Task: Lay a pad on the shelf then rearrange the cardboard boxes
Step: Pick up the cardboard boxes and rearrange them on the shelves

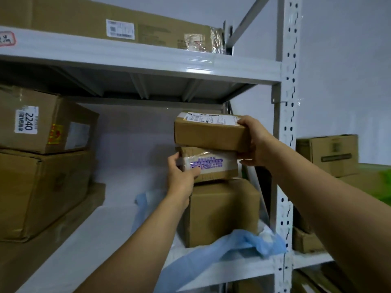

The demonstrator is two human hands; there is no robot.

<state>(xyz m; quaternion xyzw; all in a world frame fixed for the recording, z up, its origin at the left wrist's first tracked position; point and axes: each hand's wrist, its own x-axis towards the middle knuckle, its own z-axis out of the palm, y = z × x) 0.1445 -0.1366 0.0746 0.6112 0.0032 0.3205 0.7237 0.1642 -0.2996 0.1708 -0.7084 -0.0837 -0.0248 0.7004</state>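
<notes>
Three cardboard boxes are stacked at the right end of the white shelf. The top box carries a white shipping label; my right hand grips its right end. Under it sits a small box with a purple-printed white label, and my left hand holds its left end, thumb on the front. Both rest on a larger plain box. A blue and white pad lies crumpled under the stack and hangs over the shelf's front edge.
At the left stand two big boxes, one labelled 2240 on top of a bigger one, with flat cardboard beneath. A long flat box lies on the upper shelf. The perforated upright post stands right; more boxes beyond it.
</notes>
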